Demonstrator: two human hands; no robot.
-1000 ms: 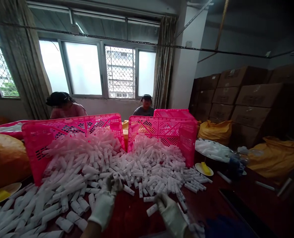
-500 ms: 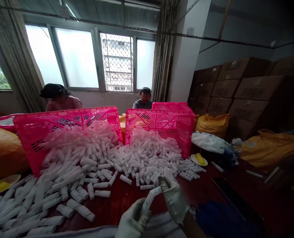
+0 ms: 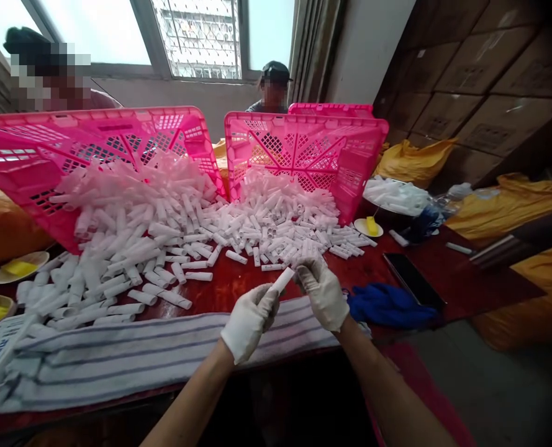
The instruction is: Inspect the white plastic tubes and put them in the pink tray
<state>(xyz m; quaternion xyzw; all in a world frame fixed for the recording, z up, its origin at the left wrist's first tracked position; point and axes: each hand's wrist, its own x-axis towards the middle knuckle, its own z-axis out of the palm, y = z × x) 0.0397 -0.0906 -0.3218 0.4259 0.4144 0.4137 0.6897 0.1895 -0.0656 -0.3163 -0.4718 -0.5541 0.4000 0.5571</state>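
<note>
Dark red desk (image 3: 222,290) space shows around a striped towel (image 3: 117,360), which lies along the near edge. Over the towel, the gloved left hand (image 3: 251,315) pinches a white tube (image 3: 282,280) between its fingers, the tube slanting up toward the gloved right hand (image 3: 322,290). That hand's fingers curl at the tube's far end; whether they pinch it, I cannot tell. Beyond the towel, loose tubes (image 3: 276,231) lie heaped before pink baskets (image 3: 356,177); just right of it sits a blue cloth (image 3: 390,305).
</note>
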